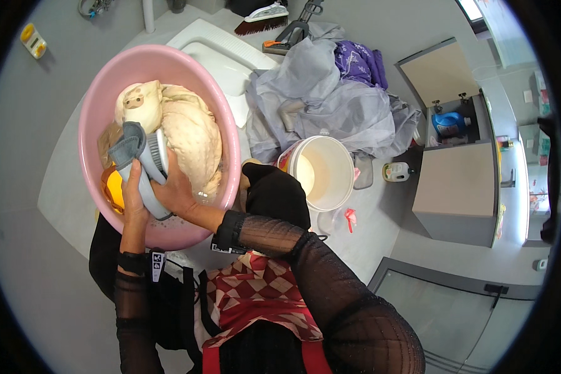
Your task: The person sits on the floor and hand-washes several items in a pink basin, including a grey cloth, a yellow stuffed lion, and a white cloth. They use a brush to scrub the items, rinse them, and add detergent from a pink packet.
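A grey shoe or slipper [149, 198] is tilted over the large pink tub [93, 107], its dark fabric opening at the upper end. My left hand [134, 194] grips its left side. My right hand [176, 187] holds a scrub brush [158, 147] with grey bristles and a white back, close against the shoe; the contact between bristles and shoe is partly hidden. Beneath lies a wet, cream-coloured plush item [191, 126] with a small animal face [134, 99]. A yellow-and-orange item [114, 187] and a brown piece [106, 142] are by the tub's left wall. Suds float near its front.
To my right stands a white bucket [339, 187], with grey sheer fabric [327, 103] heaped behind it. A white squat toilet [215, 61] adjoins the tub. Farther right are a detergent bottle [396, 172] and a cabinet with an open door [439, 70]. A broom [264, 23] lies at the back.
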`<act>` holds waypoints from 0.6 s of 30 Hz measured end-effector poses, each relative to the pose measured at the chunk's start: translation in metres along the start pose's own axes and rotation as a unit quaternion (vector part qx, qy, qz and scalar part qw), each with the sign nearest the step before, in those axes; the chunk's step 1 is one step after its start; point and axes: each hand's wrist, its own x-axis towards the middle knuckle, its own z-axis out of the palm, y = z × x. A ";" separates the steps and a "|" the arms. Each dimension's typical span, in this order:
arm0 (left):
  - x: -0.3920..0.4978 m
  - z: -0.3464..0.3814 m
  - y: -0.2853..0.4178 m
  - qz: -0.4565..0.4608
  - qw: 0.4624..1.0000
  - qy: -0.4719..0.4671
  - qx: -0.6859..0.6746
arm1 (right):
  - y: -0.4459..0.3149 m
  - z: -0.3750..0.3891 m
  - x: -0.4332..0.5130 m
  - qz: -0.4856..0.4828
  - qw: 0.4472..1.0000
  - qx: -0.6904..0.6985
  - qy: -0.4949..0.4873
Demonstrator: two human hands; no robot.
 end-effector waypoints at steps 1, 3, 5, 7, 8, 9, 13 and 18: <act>0.002 0.000 0.001 0.009 1.000 0.000 -0.016 | -0.002 0.001 -0.001 0.000 1.000 0.014 0.011; 0.007 0.003 0.002 0.025 0.998 0.049 -0.028 | -0.007 0.002 -0.001 0.023 0.998 0.050 0.010; 0.006 0.007 0.007 0.071 0.994 0.075 0.038 | -0.014 0.002 0.000 -0.105 0.993 0.047 0.006; 0.004 0.014 0.014 0.079 0.958 0.176 0.213 | -0.019 0.004 0.000 -0.110 0.993 0.045 0.008; 0.000 0.021 0.015 0.127 0.961 0.163 0.186 | -0.021 0.004 0.002 0.011 0.997 0.074 -0.021; -0.002 0.026 0.016 0.150 0.963 0.155 0.162 | -0.022 0.006 0.004 0.014 0.997 0.071 -0.007; -0.007 0.032 0.025 0.165 0.950 0.178 0.195 | -0.013 0.013 0.020 0.006 0.997 0.077 -0.017; -0.008 0.019 0.016 0.145 0.958 0.152 0.193 | 0.002 0.017 0.032 0.060 0.986 0.147 -0.043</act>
